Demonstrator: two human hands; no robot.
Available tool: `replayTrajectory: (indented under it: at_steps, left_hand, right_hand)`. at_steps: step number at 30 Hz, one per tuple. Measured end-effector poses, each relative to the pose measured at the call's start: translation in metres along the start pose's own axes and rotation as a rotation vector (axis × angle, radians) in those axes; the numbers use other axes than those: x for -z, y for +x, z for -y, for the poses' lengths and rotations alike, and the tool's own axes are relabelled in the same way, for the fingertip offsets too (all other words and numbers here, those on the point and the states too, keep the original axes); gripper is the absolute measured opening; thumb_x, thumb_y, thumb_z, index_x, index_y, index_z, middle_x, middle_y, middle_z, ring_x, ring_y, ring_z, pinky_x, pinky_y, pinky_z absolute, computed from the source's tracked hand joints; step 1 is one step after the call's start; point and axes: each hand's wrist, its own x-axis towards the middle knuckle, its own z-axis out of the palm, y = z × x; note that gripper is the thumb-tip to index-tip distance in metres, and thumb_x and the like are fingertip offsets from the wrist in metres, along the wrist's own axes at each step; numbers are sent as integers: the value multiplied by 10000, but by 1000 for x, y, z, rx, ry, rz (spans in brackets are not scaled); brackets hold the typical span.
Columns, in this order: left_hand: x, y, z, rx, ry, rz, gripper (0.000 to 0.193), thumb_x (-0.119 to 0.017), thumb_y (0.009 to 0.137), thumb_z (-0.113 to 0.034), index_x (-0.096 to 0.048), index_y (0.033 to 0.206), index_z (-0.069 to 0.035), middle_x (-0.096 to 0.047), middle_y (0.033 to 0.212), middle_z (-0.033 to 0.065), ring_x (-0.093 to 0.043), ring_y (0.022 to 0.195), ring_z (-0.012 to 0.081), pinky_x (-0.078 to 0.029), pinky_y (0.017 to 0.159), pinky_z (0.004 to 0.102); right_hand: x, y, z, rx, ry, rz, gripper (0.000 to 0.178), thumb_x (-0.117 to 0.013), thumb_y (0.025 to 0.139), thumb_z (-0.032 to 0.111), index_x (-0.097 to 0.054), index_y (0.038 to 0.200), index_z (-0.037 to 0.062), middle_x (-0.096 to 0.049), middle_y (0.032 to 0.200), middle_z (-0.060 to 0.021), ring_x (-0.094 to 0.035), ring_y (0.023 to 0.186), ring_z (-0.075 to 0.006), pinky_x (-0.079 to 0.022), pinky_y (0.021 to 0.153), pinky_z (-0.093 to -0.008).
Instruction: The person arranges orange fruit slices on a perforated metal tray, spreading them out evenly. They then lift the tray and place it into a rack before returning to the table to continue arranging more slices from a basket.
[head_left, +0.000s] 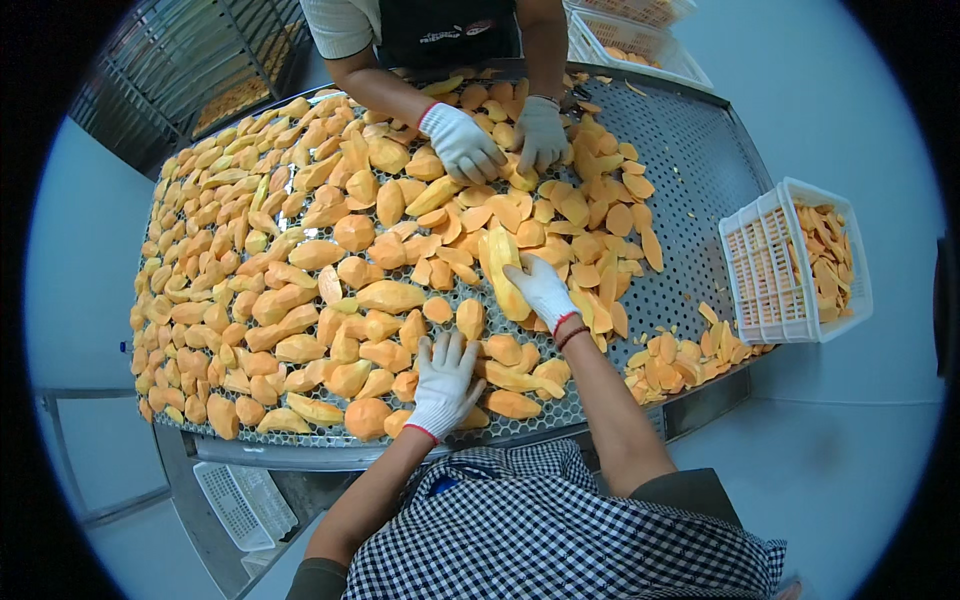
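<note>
Peeled orange sweet potatoes [390, 295] cover a perforated metal tray [560, 410]. My left hand [445, 385], in a white knit glove with a red cuff, lies open near the table's front edge, fingers spread over and beside several pieces. To its right and farther off, my gloved right hand [543, 290] has its fingers round the lower right side of a big, long sweet potato [502, 270]. That piece rests on a heap of flat sweet potato slices [590, 270]. Part of my right fingers' grip is hidden from view.
Across the table, a co-worker's gloved hands [500, 145] handle pieces. A white basket of slices [790, 265] stands at the right edge, near loose slices [680, 365]. Racks [190, 70] stand far left; an empty-looking white crate [243, 500] sits below the front edge.
</note>
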Motion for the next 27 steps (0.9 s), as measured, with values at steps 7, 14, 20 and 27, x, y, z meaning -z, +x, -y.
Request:
replayTrajectory:
  at_steps: [7, 14, 20, 27]
  left_hand:
    - [-2, 0, 2, 13, 26, 31, 656, -692, 859, -352, -445, 1396, -68, -426, 1397, 199, -344, 1364, 382, -171, 1156, 590]
    - [-6, 3, -3, 42, 10, 52, 675, -697, 858, -358, -439, 1409, -66, -418, 1426, 192, -324, 1388, 380, -149, 1166, 595]
    - [-14, -1, -1, 65, 52, 26, 690, -687, 866, -372, -435, 1425, -55, -421, 1432, 188, -319, 1394, 379, -138, 1171, 598]
    - [-12, 2, 1, 81, -3, 3, 631, -684, 864, -339, -476, 1389, -57, -445, 1402, 203, -346, 1368, 384, -169, 1169, 578]
  right_hand:
    - [4, -20, -17, -70, 9, 10, 649, -615, 942, 343, -445, 1396, -89, -555, 1365, -273, -538, 1278, -344, -411, 1069, -380]
    - [101, -21, -52, 25, -220, -267, 575, -593, 953, 292, -461, 1420, -16, -566, 1364, -247, -537, 1272, -376, -421, 1060, -409]
    - [91, -40, -23, 190, -288, 213, 595, -594, 954, 381, -497, 1422, 28, -556, 1410, -201, -533, 1301, -303, -412, 1080, -353]
    - [28, -63, -17, 428, -841, 119, 576, -719, 835, 383, -574, 1372, 233, -588, 1304, -71, -515, 1248, -278, -384, 1085, -404]
